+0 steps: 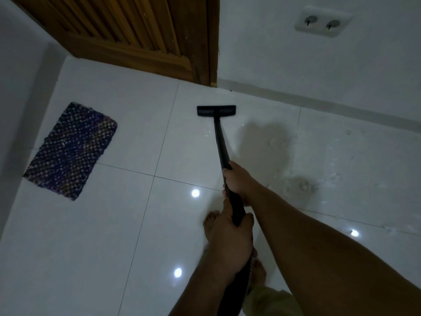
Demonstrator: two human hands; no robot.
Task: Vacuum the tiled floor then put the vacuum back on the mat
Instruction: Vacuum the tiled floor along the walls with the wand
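Observation:
A black vacuum wand [219, 137] runs from my hands down to its flat black floor head [216, 110], which rests on the white tiled floor [114, 224] near the door corner. My right hand [237, 181] is wrapped round the wand further down. My left hand [230, 238] grips it nearer to me, where the hose begins. A woven purple mat [73, 150] lies on the floor at the left, by the wall, well apart from the floor head. White dust and debris [303, 185] is scattered on the tiles to the right of the wand.
A brown slatted wooden door [141, 37] stands at the back. The white wall to its right carries a double socket [322, 23]. A grey wall [20, 87] borders the left side. My bare feet [210, 222] stand on the tiles under my hands.

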